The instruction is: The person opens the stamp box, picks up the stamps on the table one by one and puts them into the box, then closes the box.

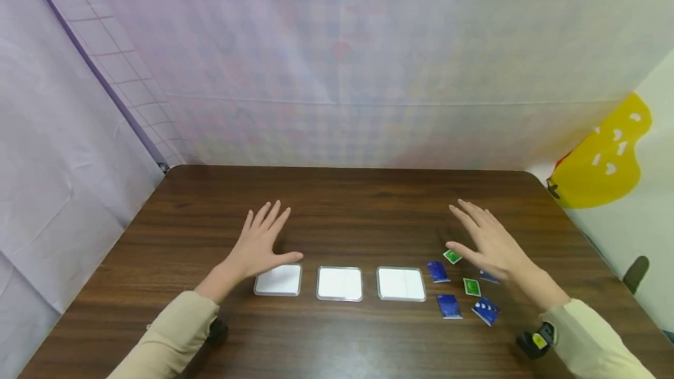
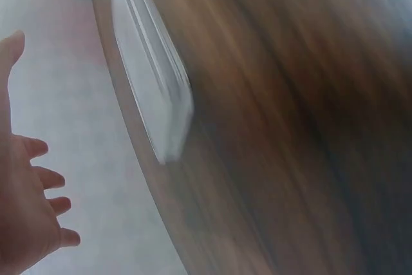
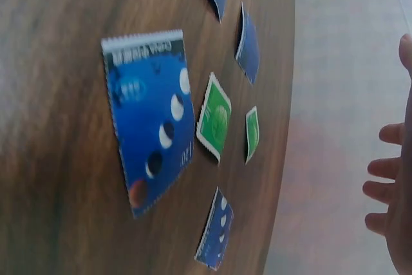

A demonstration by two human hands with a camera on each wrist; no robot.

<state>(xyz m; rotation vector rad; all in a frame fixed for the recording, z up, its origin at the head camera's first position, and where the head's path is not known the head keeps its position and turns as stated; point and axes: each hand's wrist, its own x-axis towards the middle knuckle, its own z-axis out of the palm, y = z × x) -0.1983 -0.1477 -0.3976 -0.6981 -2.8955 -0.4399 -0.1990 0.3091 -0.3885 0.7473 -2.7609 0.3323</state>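
My left hand (image 1: 257, 249) hovers over the table with fingers spread, nearest to the left one of three flat clear-edged cases with white faces (image 1: 278, 281). The middle case (image 1: 339, 283) and the right case (image 1: 401, 283) lie in a row beside it. My right hand (image 1: 492, 244) is raised at the right, fingers straight and holding nothing, above several loose postage stamps. Some are blue, such as the blue stamp with moon phases (image 3: 151, 120); two are small and green, like the green stamp (image 3: 214, 118). One blue stamp (image 1: 489, 276) is partly hidden by the right hand.
The dark wood table (image 1: 326, 215) reaches back to a pale checked curtain (image 1: 342, 63). White cloth (image 1: 63, 162) hangs at the left. On the right wall is a yellow decoration (image 1: 605, 162). Each wrist carries a small black device (image 1: 536, 341).
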